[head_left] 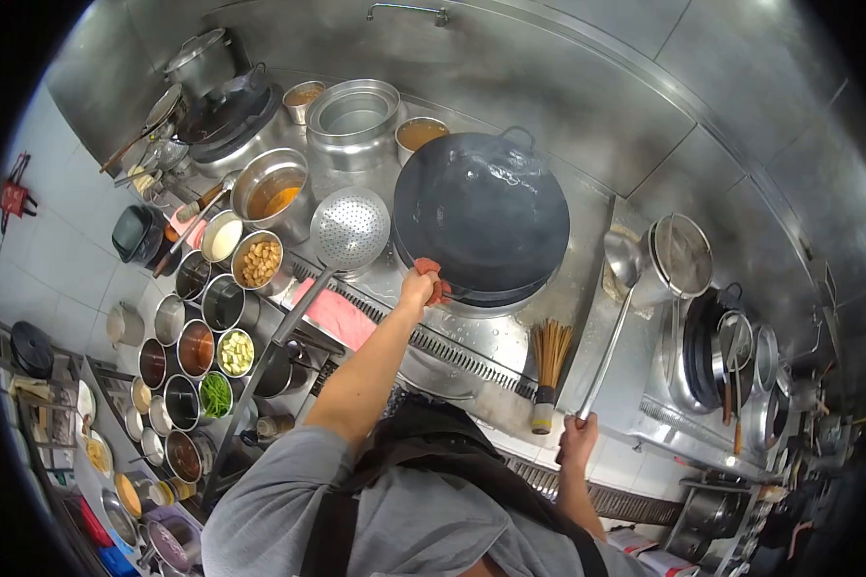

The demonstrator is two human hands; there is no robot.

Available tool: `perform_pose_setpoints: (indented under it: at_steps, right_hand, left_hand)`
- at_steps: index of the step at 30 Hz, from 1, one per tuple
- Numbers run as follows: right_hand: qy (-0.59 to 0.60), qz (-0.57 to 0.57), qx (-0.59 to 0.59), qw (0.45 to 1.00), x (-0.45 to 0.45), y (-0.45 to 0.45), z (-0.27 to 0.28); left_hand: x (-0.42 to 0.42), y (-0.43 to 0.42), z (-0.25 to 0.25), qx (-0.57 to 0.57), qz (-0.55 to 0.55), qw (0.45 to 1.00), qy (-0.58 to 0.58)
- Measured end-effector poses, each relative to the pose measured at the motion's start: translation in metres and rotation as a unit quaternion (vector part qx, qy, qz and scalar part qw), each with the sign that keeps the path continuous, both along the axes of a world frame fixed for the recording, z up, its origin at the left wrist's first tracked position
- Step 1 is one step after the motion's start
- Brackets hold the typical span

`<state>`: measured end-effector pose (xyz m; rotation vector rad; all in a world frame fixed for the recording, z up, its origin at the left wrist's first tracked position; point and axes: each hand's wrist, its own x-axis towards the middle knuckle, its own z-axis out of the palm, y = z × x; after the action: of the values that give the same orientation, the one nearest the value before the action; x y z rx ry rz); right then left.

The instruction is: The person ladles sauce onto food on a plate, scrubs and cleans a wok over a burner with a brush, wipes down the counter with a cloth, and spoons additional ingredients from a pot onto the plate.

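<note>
- Steel tabletop (498,338) wet and gleaming, and the big dark wok (481,219) takes centre stage on it!
- Left hand (417,288): fingers clenched on a red cloth (433,270) at the wok's near rim; should that cloth slip, skin could meet metal that may be hot.
- Right hand (577,439): fingers wrapped round the handle of a ladle (606,352), bowl beside the strainer (683,255); a wide swing could knock that strainer.
- Containers: orange liquid in a pot (299,225); golden chunks (260,262), pale chopped pieces (236,352) and cut greens (216,394), each separately held.
</note>
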<state>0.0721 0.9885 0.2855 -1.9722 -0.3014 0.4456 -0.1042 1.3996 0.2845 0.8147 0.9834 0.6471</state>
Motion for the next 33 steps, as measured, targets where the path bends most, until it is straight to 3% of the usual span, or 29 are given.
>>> perform_pose_setpoints:
  at_steps: [5,7,9,10,11,14,16,19,22,31,33]
  right_hand:
    - [0.019,0.044,0.056,0.997,-0.014,0.076,0.054]
    - [-0.007,0.115,0.082,0.99,-0.015,0.099,0.06]
    - [0.009,0.133,0.067,0.989,-0.026,0.125,0.088]
    - [0.015,0.175,0.061,0.983,-0.029,0.136,0.095]
    - [0.02,0.22,0.057,0.974,-0.034,0.151,0.104]
    - [0.003,0.283,0.05,0.958,-0.056,0.206,0.131]
    - [-0.042,0.358,-0.003,0.933,-0.07,0.247,0.135]
    - [-0.072,0.446,0.01,0.892,-0.115,0.322,0.163]
    - [-0.169,0.542,-0.024,0.823,-0.143,0.401,0.159]
    - [-0.229,0.635,-0.193,0.712,-0.241,0.539,0.197]
    - [-0.16,0.608,-0.277,0.727,-0.258,0.547,0.211]
  left_hand:
    - [-0.01,0.011,-0.005,0.002,-0.054,0.996,0.066]
    - [-0.026,0.017,-0.02,-0.004,-0.081,0.991,0.102]
    - [-0.05,0.018,-0.056,0.142,0.044,0.967,0.206]
    - [-0.069,0.007,-0.041,0.233,0.099,0.927,0.276]
    - [-0.088,0.001,-0.037,0.227,0.11,0.928,0.275]
    - [-0.148,-0.01,-0.05,0.259,0.089,0.896,0.349]
    - [-0.184,-0.02,-0.071,0.277,0.002,0.855,0.439]
    - [-0.206,-0.014,-0.091,0.32,0.004,0.866,0.385]
    - [-0.212,-0.006,-0.098,0.292,-0.032,0.888,0.353]
    - [-0.225,-0.004,-0.099,0.275,-0.019,0.919,0.282]
    - [-0.227,-0.002,-0.099,0.272,-0.014,0.929,0.252]
